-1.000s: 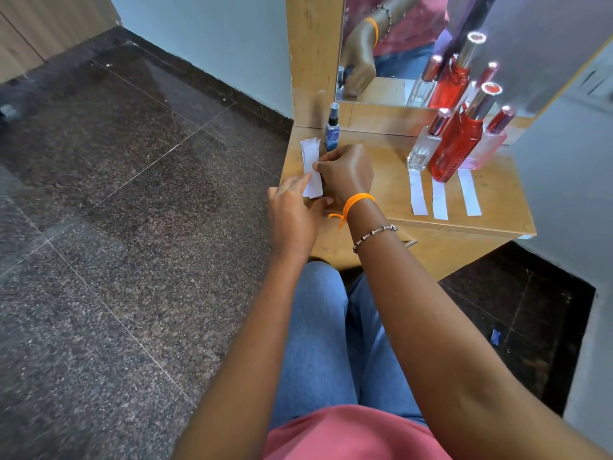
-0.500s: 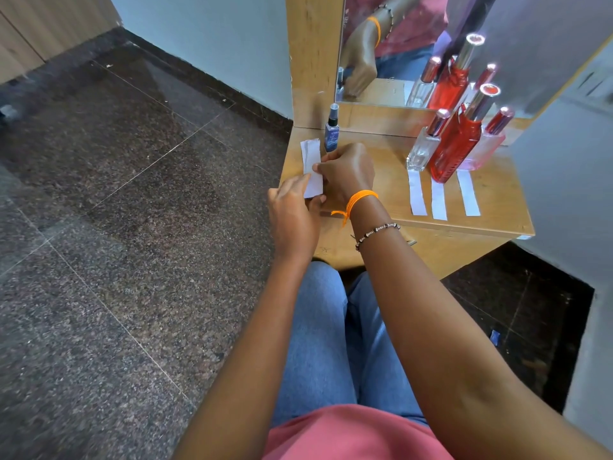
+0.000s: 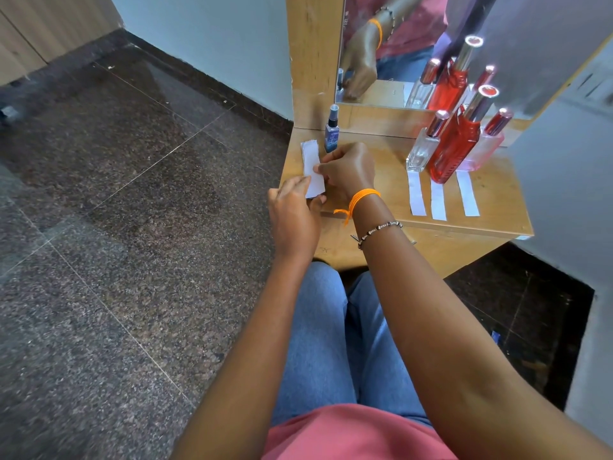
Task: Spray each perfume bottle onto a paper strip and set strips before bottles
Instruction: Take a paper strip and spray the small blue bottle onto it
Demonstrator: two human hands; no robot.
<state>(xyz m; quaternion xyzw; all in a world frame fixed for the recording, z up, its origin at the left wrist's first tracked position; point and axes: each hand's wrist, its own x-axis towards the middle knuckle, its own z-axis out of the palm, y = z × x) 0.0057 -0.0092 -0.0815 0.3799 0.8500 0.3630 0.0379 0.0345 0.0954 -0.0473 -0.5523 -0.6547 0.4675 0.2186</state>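
A small stack of white paper strips (image 3: 311, 161) lies at the left end of the wooden shelf (image 3: 391, 180). My right hand (image 3: 348, 172) pinches the stack from the right. My left hand (image 3: 293, 214) holds its near end with thumb and fingers. Just behind the strips stands a small blue spray bottle (image 3: 332, 129). At the right stand a clear bottle (image 3: 423, 151), a tall red bottle (image 3: 454, 147) and a pink bottle (image 3: 484, 151). A white strip (image 3: 416, 197), a second strip (image 3: 438, 202) and a third strip (image 3: 467, 197) each lie before one of them.
A mirror (image 3: 414, 51) rises behind the shelf and repeats the bottles and my hand. A grey wall (image 3: 564, 180) closes the right side. Dark granite floor (image 3: 116, 227) spreads to the left. My knees in blue jeans (image 3: 335, 327) sit under the shelf's front edge.
My left hand has slid up under the near end of the strips. The strip stack sits slightly lifted at its near end between both hands.
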